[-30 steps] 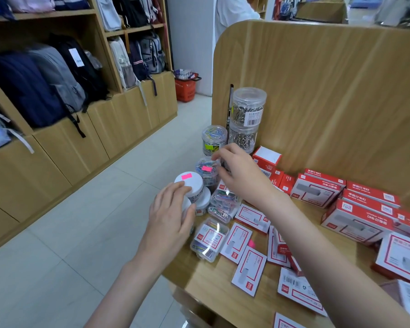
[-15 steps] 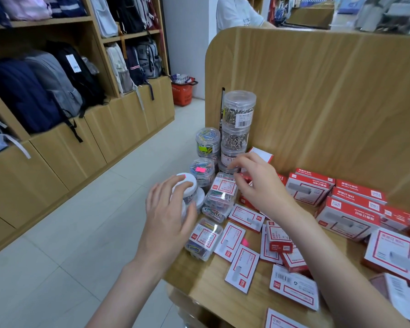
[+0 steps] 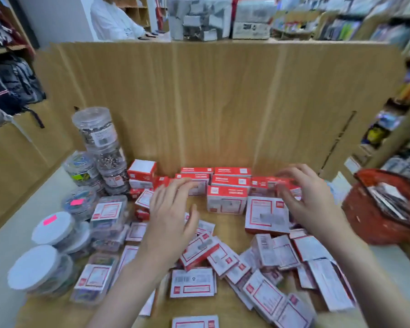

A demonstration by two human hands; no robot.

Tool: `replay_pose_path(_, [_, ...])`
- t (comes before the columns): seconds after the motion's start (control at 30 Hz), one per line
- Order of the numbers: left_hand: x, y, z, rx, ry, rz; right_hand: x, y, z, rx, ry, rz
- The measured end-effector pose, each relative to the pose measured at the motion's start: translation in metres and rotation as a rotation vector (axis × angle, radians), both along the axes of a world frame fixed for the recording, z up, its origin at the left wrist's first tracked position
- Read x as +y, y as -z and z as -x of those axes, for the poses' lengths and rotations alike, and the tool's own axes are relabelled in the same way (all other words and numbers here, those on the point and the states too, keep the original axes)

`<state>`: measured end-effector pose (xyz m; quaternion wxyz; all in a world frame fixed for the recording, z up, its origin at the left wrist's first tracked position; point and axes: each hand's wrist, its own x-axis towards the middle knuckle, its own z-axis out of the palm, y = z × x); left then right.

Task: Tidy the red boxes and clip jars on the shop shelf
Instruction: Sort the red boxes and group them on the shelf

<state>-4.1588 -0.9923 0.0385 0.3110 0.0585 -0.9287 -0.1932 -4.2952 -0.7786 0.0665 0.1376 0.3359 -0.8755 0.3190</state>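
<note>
Head view: since the earlier frames both hands have left the clip jars and now hover over the red boxes at frame centre. The left hand point(image 3: 173, 216) is open, fingers spread, above the loose small boxes; it holds nothing. The right hand point(image 3: 310, 200) is blurred, fingers loosely extended near the stacked red boxes point(image 3: 227, 185) at the back panel; whether it touches them cannot be told. A larger white-faced box point(image 3: 266, 215) stands just left of the right hand. Scattered small boxes point(image 3: 268, 268) lie flat across the lower centre of the wooden shelf point(image 3: 225, 308). The tall jar stack point(image 3: 97, 133) stands at centre left, white-lidded jars point(image 3: 51, 227) at lower left. A red basket point(image 3: 374, 216) sits at right edge.
</note>
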Motion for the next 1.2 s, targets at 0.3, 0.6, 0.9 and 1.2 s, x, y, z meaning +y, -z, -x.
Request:
replay_pose_path(0.3, [0.081,0.01,0.088,-0.117,0.198,0.055,0.079,0.032,0.067,-0.291,0.42,-0.102])
replay_pose_path(0.6, [0.091,0.016,0.095,-0.164,0.165,-0.007,0.075,0.034,0.075,-0.08,0.42,0.087])
replay_pose_path(0.9, [0.054,-0.012,0.042,0.005,-0.016,-0.088,-0.003,-0.008,0.036,-0.312,-0.116,0.347])
replay_pose_path(1.2, [-0.021,-0.017,-0.094,0.088,-0.477,-0.022,-0.141,-0.022,-0.043,-0.409,-0.568,0.379])
